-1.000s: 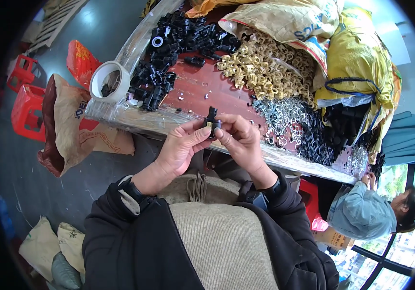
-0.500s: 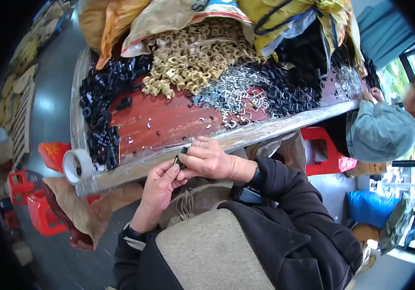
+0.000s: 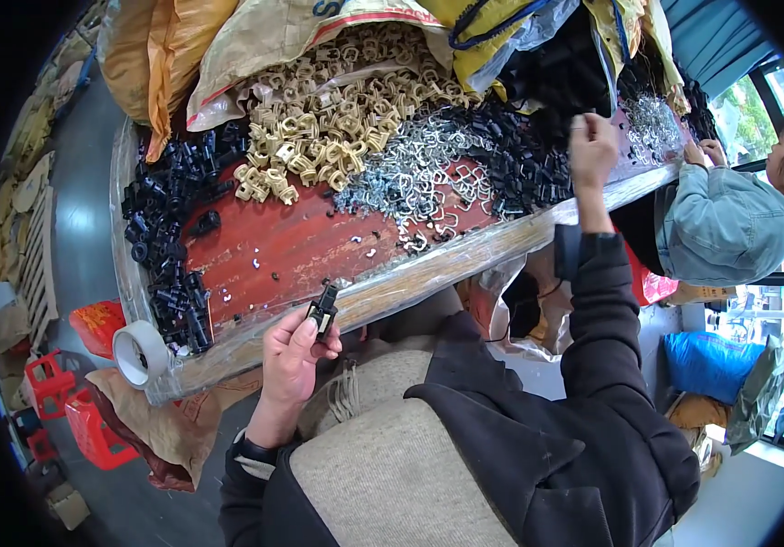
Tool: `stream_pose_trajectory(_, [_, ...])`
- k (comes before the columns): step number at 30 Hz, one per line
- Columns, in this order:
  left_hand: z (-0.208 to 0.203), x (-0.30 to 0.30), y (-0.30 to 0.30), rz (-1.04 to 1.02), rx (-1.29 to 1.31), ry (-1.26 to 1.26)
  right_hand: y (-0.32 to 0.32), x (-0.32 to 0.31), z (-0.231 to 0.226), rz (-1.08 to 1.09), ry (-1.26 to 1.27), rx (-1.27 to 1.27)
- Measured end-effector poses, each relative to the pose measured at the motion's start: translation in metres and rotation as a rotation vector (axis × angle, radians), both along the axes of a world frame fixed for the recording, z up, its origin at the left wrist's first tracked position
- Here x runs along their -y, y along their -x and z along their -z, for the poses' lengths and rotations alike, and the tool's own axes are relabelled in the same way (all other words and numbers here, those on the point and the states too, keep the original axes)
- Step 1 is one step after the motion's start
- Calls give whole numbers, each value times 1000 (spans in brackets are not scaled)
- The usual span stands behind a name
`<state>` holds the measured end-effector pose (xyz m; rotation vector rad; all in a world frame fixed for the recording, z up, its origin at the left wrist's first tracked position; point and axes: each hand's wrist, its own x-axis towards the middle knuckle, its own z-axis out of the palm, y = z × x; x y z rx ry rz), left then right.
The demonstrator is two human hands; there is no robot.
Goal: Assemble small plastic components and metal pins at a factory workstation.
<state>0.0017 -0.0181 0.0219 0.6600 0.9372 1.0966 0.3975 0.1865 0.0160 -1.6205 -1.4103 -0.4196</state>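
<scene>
My left hand (image 3: 288,360) pinches a small black plastic fitting (image 3: 323,308) between thumb and fingers, just off the table's near edge. My right hand (image 3: 593,153) is raised at the far right of the table, its fingers curled together; what they hold, if anything, does not show. Behind it lies a pile of larger black parts (image 3: 547,87). To its left spread small black clips (image 3: 529,173) and bent metal wire clips (image 3: 428,150). A heap of beige plastic pieces (image 3: 319,137) spills from a sack. More black fittings (image 3: 168,219) line the table's left side.
The red tabletop (image 3: 273,246) has a raised, wrapped rim. A roll of tape (image 3: 143,354) rests at the near left corner. Full sacks (image 3: 310,27) stand along the back. A co-worker (image 3: 729,219) sits at the right. Red stools (image 3: 95,428) stand on the floor at left.
My right hand has left the fitting and moved far right, up over the table. My left hand keeps the fitting, now tilted upright. The view has shifted slightly.
</scene>
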Motion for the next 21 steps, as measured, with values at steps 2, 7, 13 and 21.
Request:
stream_pose_trajectory(2, [2,-1,-3,4,-6,5,-32,-15,5,137,16,14])
stream_pose_trajectory(7, [3,1,-5,17,6,15,-56,-28,33,278,319,161])
stream_pose_trajectory(13, [2,3,-8,-8,42,14,-68,-28,50,-38,521,-400])
stream_pose_trajectory(21, [1,10,-3,-40,95,-18,-39,1,29,-294,160,-790])
